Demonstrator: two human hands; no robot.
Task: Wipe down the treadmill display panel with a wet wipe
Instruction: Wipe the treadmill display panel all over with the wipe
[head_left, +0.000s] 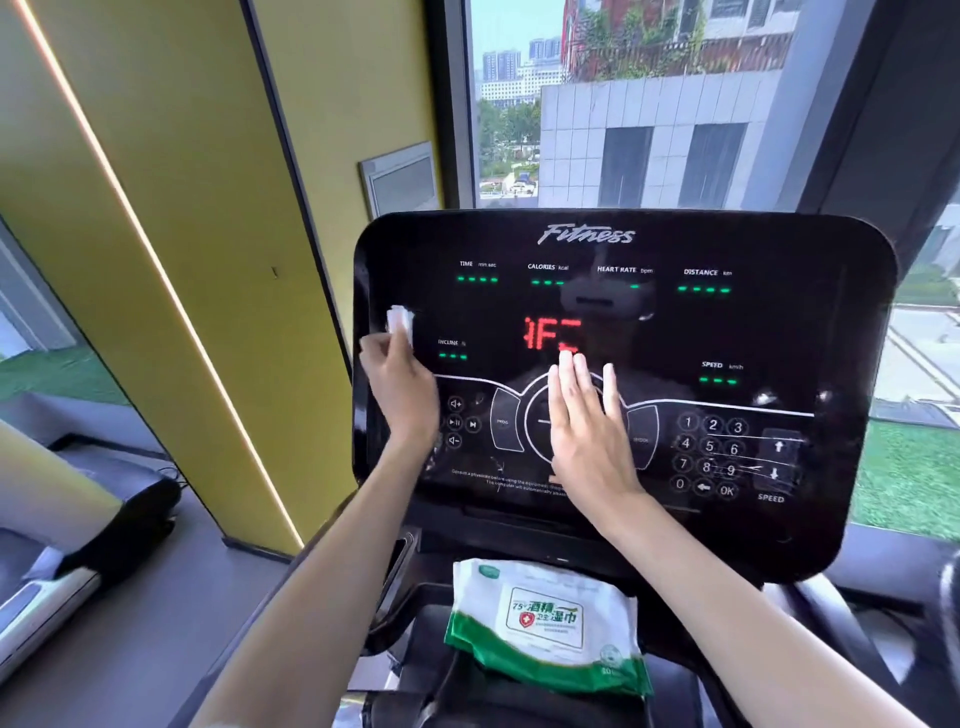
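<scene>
Far left, yellow wall (218, 197) with a thin lit strip (156, 260) running down it on a slant; next, the black treadmill display panel (789, 327), upright and tilted back, "Fitness" printed along its top; left grip (400, 387) raised at the panel's left edge, fingers curled round a small bunched white wet wipe (401, 322), wipe pressed on the glass just above and left of the INCLINE readout; forearm bare, reaching up from below; centre, red lit characters (553, 335), partly hidden by fingertips; right grip (587, 431) holds nothing, fingers straight and slightly spread, palm laid flat over the round centre control, fingertips reaching the lower edge of the red characters; below the panel, a white-and-green pack of wipes (545, 623) lies on the treadmill's console tray, label up, near the right forearm but apart from both grips; right of the right grip, number keypad (709, 452) and SPEED arrows; green dashes glow under the readout labels; behind the panel, a window (649, 104) shows grey buildings and trees.
</scene>
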